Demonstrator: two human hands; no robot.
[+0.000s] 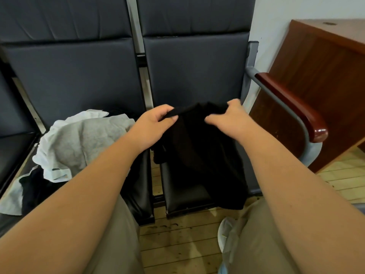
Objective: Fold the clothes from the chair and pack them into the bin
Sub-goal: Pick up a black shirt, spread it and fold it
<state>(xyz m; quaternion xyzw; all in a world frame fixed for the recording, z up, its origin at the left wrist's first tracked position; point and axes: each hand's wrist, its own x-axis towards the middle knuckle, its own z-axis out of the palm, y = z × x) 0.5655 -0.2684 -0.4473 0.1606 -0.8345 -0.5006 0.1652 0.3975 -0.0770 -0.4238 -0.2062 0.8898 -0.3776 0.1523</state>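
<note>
Forearms (85, 194) are stretched out over khaki trousers (116, 250), closest to the lens. At the far left, a pile (79, 143) of grey and white clothes is heaped on one seat of the chair (187, 200), with a dark piece tucked under its near edge and a white corner hanging off the seat's left side.

Next, the left hand (152, 125) is seen pinching the top edge of a black garment (199, 155) between thumb and fingers. The garment is held up above the right-hand seat, and its lower part is draped on that seat and over the front edge. The right hand (231, 119), slightly blurred, is curled into the same top edge, close to the left one. Further right, a wooden armrest (292, 103) and a desk (316, 76) are found. No bin is shown; a pale object (225, 232) by the right leg cannot be identified.

Several slips are judged likely. With both grips so close together, the cloth is bunched, so a crooked fold may be made unless it is spread first. Black fabric on a black seat hides seams and hems, and a sleeve may be missed. The hanging hem may be dragged onto the floor (177, 244), which looks marked, if the garment is lowered carelessly.
</note>
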